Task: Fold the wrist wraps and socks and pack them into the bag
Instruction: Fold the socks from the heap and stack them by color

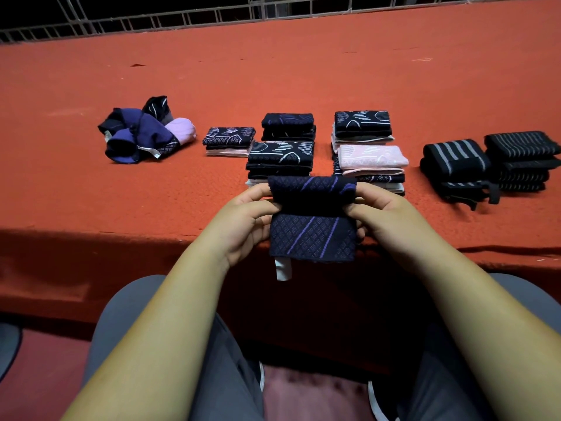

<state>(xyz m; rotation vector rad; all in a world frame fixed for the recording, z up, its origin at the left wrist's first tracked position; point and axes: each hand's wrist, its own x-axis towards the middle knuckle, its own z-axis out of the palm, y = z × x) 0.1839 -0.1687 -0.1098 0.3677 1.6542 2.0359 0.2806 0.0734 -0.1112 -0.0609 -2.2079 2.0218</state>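
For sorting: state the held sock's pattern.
The sock is navy diamond-knit with purple stripes; head view.

Single head-worn wide-angle view. The red-covered table (288, 74) is seen from above its near edge, looking forward and down; the lap (127, 314) is framed close below that edge, and a railing (185, 19) is seen beyond the far edge.
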